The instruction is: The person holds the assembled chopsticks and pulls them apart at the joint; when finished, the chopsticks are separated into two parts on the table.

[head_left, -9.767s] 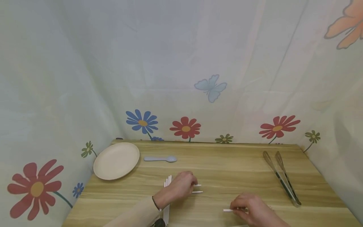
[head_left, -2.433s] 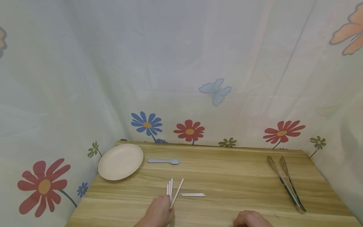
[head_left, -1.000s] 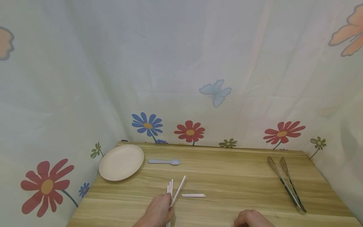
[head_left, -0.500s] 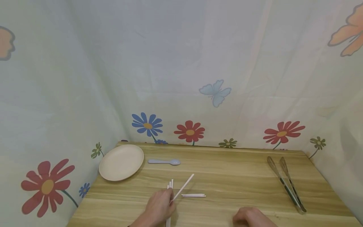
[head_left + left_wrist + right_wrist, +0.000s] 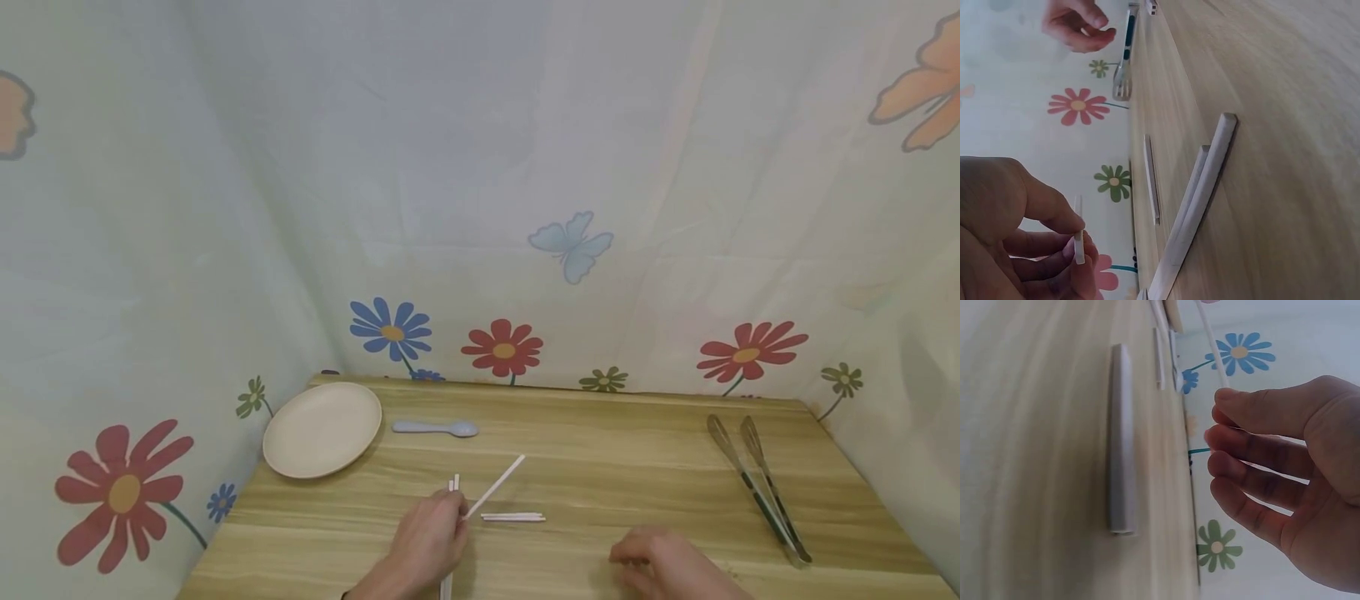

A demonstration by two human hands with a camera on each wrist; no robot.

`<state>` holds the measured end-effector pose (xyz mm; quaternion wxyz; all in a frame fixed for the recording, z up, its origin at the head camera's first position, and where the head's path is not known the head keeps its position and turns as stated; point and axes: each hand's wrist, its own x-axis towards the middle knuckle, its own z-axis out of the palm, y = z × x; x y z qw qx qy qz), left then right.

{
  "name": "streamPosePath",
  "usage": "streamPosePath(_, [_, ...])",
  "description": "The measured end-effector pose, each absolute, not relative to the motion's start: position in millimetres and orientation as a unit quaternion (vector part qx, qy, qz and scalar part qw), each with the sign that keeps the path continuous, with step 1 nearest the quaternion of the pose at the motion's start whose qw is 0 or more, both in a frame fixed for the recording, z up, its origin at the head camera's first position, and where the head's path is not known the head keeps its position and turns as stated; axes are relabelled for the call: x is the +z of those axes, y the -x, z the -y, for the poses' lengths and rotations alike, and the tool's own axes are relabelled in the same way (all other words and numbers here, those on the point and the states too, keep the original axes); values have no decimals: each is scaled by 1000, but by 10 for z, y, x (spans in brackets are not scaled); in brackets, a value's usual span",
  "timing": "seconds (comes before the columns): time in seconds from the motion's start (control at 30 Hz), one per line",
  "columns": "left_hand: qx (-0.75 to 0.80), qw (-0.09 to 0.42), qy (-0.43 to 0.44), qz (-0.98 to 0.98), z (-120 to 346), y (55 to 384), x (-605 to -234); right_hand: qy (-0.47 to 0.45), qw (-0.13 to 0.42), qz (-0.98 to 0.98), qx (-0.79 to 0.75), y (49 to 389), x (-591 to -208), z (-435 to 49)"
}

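Note:
My left hand pinches a white stick between thumb and fingers, its free end slanting up to the right. In the left wrist view the same hand holds that stick clear of the table. Under and beside this hand lie white sticks, partly hidden by it in the head view. A small group of white sticks lies crosswise to its right. My right hand hovers at the front right, fingers loosely bent with nothing between them. A thick-looking white stick lies near it in the right wrist view.
A cream plate stands at the back left, with a pale blue spoon beside it. Tongs with dark green handles lie spread at the right. A flower-printed curtain encloses the back and sides of the wooden table.
Ten seconds ago my right hand held a stick; now it holds none. Over the last second the left hand's stick has swung right and the right hand has risen slightly.

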<state>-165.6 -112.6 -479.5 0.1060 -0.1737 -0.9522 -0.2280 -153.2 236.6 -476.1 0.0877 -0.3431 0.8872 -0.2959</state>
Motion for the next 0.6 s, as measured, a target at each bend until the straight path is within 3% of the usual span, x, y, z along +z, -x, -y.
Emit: streamPosePath(0.6, [-197,139,224,944,1010,1716,-4753,365,-91,-890,-258,1558,-4651,-2259])
